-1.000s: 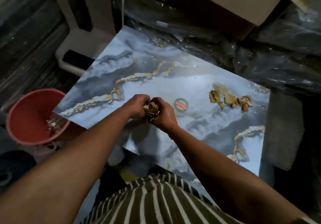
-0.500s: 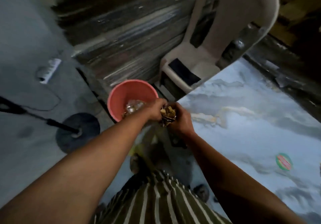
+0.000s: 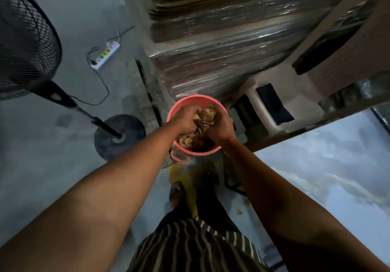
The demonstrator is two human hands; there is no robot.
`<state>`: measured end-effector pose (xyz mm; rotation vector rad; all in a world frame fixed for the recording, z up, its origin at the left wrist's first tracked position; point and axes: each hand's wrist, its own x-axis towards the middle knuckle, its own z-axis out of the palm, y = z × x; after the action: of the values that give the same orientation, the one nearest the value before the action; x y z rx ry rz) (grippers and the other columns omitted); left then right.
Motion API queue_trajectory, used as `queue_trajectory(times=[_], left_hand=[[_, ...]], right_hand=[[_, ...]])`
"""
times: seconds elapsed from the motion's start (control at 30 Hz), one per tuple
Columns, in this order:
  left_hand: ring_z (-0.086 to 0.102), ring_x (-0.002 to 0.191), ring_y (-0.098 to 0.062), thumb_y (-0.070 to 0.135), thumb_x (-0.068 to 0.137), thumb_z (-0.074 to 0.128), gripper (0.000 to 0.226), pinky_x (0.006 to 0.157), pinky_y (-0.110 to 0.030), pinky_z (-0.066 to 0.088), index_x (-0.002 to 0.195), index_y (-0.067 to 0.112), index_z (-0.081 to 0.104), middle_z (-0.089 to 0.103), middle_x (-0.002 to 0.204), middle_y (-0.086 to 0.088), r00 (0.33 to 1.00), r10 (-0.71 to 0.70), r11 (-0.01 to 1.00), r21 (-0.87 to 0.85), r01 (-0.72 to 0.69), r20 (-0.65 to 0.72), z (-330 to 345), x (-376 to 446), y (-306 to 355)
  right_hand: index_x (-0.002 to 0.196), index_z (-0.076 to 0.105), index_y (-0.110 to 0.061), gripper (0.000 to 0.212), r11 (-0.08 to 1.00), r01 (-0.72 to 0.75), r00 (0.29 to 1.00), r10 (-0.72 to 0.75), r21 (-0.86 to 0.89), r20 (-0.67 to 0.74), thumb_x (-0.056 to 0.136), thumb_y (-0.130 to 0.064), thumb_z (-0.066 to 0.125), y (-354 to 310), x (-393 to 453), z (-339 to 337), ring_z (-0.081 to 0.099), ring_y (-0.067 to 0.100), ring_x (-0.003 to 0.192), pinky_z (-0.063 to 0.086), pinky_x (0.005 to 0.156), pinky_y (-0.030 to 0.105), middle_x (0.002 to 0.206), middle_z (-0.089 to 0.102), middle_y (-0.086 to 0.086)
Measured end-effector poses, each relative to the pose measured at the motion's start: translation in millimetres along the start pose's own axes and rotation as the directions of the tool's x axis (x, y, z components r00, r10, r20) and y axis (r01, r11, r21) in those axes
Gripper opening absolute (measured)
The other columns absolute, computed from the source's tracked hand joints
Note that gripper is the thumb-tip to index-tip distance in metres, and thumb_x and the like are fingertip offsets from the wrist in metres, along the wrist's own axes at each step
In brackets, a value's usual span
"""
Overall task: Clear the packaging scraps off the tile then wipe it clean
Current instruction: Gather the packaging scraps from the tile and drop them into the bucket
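Both hands (image 3: 185, 119), formerly beside, now over pink bucket (image 3: 177, 145), clutching crumpled tan scraps (image 3: 206, 115).

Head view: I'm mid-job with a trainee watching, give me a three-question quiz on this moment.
1. True or false: both hands grip the wad of packaging scraps directly above the pink bucket.
2. Which side of the frame shows the marble-patterned tile: A left, B right, C top?
3. Fill in: the black object standing on the floor left of the bucket is a pedestal ____.

Key
1. True: the left hand and right hand hold the wad together over the bucket.
2. B.
3. fan.
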<state>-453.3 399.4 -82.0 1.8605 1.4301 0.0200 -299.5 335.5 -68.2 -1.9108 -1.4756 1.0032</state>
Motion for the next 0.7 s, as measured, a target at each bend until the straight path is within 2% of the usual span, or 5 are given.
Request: queue_trajectory(times=[0.2, 0.3, 0.47, 0.53, 0.7], left_hand=[[0.061, 0.117, -0.034, -0.003, 0.08, 0.065, 0.054, 0.092, -0.035, 0.051, 0.132, 0.011, 0.063, 0.067, 0.126, -0.015, 0.993, -0.092, 0.991, -0.109, 0.083, -0.079, 20, 49, -31], [0.06, 0.121, -0.034, 0.0, 0.082, 0.065, 0.054, 0.096, -0.034, 0.05, 0.135, 0.013, 0.061, 0.066, 0.13, -0.014, 0.987, -0.141, 0.981, -0.146, 0.128, -0.077, 40, 77, -48], [0.051, 0.134, -0.034, -0.003, 0.086, 0.057, 0.073, 0.107, -0.035, 0.046, 0.155, 0.016, 0.04, 0.051, 0.151, -0.014, 0.972, -0.231, 0.955, -0.202, 0.216, -0.051, 76, 124, -77], [0.051, 0.136, -0.032, 0.0, 0.09, 0.054, 0.075, 0.101, -0.026, 0.045, 0.159, 0.02, 0.033, 0.045, 0.156, -0.012, 0.963, -0.265, 0.947, -0.201, 0.252, -0.04, 92, 140, -93], [0.061, 0.124, -0.027, 0.002, 0.092, 0.057, 0.064, 0.092, -0.024, 0.049, 0.15, 0.026, 0.048, 0.058, 0.144, -0.007, 0.952, -0.306, 0.933, -0.2, 0.298, -0.009, 124, 160, -126]], right_hand=[[0.14, 0.06, -0.017, 0.074, 0.998, -0.057, 0.998, 0.057, 0.024, -0.017, 0.072, -0.003, 0.086, 18, 59, 24, 0.067, 0.022, 0.111, 0.05, 0.103, 0.028, 0.119, 0.072, 0.003], [0.15, 0.05, -0.016, 0.081, 0.996, -0.086, 0.996, 0.086, -0.002, 0.029, 0.077, -0.003, 0.083, 37, 86, 35, 0.062, 0.024, 0.122, 0.039, 0.098, 0.02, 0.131, 0.067, 0.006], [0.158, 0.036, -0.018, 0.088, 0.991, -0.118, 0.989, 0.123, -0.057, 0.084, 0.082, -0.009, 0.081, 82, 131, 63, 0.054, 0.035, 0.137, 0.04, 0.113, 0.04, 0.146, 0.059, 0.015], [0.161, 0.026, -0.019, 0.098, 0.984, -0.157, 0.979, 0.166, -0.083, 0.117, 0.081, -0.013, 0.083, 105, 148, 80, 0.051, 0.038, 0.139, 0.04, 0.116, 0.047, 0.149, 0.054, 0.017], [0.164, 0.013, -0.02, 0.107, 0.962, -0.24, 0.944, 0.263, -0.131, 0.2, 0.083, -0.02, 0.082, 154, 174, 110, 0.042, 0.04, 0.146, 0.036, 0.12, 0.047, 0.159, 0.04, 0.02]])
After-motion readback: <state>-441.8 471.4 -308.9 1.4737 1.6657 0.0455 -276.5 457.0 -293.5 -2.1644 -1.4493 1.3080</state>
